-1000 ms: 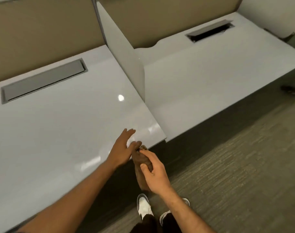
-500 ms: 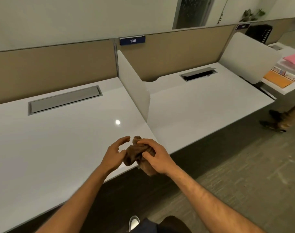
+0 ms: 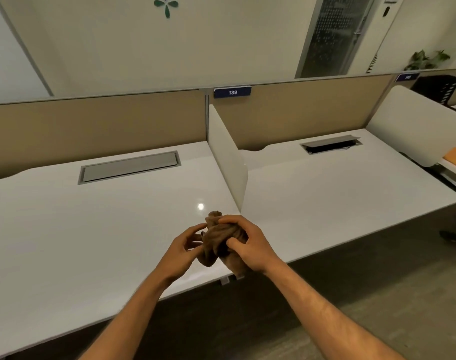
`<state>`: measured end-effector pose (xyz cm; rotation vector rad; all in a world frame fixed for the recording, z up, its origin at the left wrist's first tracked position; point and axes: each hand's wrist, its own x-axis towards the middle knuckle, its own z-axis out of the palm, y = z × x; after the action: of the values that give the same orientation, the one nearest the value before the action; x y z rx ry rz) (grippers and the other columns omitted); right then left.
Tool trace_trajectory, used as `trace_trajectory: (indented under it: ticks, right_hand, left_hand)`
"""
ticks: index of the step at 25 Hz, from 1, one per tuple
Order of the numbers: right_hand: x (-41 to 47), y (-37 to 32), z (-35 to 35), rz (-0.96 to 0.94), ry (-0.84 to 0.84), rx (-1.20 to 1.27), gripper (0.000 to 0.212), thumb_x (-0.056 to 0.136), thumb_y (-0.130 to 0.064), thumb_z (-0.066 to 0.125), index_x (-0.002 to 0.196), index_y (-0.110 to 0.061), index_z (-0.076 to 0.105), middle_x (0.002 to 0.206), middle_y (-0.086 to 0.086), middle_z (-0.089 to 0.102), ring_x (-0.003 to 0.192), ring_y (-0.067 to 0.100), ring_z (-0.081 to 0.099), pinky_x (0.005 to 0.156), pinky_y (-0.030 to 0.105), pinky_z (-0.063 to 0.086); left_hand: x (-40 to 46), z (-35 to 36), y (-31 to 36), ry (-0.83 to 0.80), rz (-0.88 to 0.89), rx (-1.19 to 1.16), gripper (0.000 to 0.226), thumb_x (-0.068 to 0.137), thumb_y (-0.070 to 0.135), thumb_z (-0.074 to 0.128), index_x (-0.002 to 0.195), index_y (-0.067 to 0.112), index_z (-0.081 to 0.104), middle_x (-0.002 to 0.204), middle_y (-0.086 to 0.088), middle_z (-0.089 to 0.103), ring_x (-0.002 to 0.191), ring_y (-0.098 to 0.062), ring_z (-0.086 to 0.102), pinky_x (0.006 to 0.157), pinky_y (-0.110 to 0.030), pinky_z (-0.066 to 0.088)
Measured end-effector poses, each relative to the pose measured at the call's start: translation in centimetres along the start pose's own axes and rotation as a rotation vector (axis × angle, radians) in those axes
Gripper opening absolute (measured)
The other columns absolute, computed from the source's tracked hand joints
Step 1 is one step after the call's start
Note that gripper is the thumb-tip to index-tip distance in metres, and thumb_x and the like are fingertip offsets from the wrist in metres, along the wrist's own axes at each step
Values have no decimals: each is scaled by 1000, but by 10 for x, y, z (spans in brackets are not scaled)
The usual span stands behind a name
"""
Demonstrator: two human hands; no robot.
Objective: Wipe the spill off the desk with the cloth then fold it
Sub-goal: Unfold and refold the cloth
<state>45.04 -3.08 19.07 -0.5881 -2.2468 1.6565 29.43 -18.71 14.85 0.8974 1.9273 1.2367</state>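
Nearest the camera, two bare forearms reach up from 6 o'clock and meet just above the front edge of the white desk (image 3: 65, 242). The right hand (image 3: 247, 245) has its fingers and thumb curled round a bunched brown cloth (image 3: 217, 240), gripping it from the 3 o'clock side. The left hand (image 3: 180, 249) sits at the cloth's 9 o'clock, fingers loosely bent with the tips touching or nearly touching the fabric; whether it pinches a fold cannot be told.

The cloth is held in the air, not on the desk. It is a crumpled wad, longer than wide, its long axis running roughly from 12 to 6 o'clock, with a twisted peak at the top and a tail hanging below the right hand. It looks soft, thin and wrinkled, with no free corner showing.

The right hand holds the cloth, so a wipe would likely be led by it. The desk lies toward 10 o'clock of the hands. No spill can be made out there, only a small bright glint (image 3: 200, 206) at 12 o'clock. Beyond stand a white divider (image 3: 226, 157) and a grey cable hatch (image 3: 129, 170).
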Motion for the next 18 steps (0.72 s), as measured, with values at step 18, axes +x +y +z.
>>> trace_trajectory:
  ticks: [18]
  right_hand:
    - [50,-6,18,-2,-113,274,43,78,-12,60,118,-29,64,114,-13,70,108,12,68,93,35,60]
  left_hand:
    - [-20,-9,2,174,-111,-409,97,64,67,85,150,38,51,144,5,64,130,-17,64,107,-41,55]
